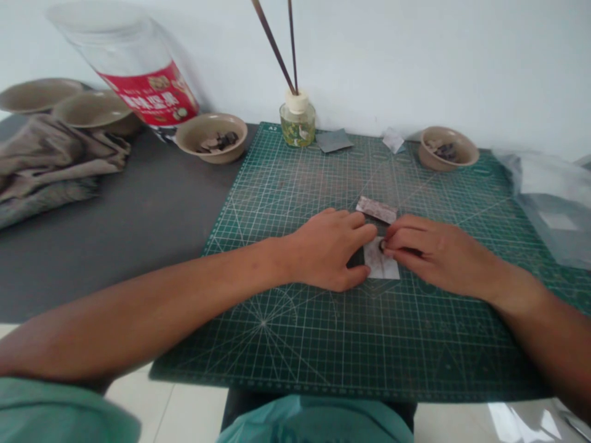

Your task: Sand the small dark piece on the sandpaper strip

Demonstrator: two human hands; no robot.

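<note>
A small dark piece is at the fingertips of the right hand, its grip closed on it over a whitish square on the green cutting mat. The left hand has its thumb at the square's left edge; its grip is open, thumb and fingers apart. Just beyond lies a mottled strip. Farther back on the mat stand a reed diffuser and, to the right, a bowl of fragments. Left, on the grey bench, are another bowl and crumpled cloth.
</note>
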